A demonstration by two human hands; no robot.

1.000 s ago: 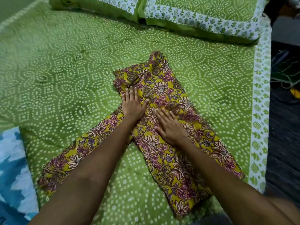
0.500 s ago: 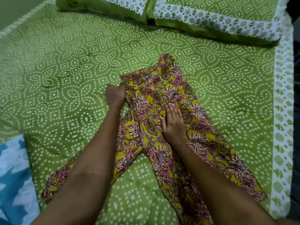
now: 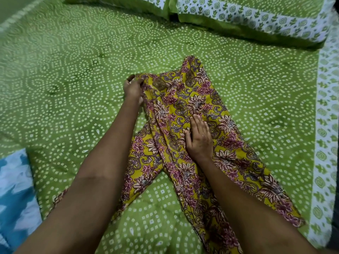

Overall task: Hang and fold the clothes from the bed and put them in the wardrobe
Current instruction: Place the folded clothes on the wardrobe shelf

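My left hand [image 3: 133, 88], just above the middle of the frame, has its fingers curled round the upper left edge of the yellow floral trousers [image 3: 185, 129], pinching the cloth so I can draw that side over. My right hand [image 3: 199, 138] lies flat with fingers straight and together on the fabric at centre, pinning it so the fold does not drag everything along. The trousers sprawl across the green bedsheet [image 3: 73, 88], legs trailing toward the lower edge.
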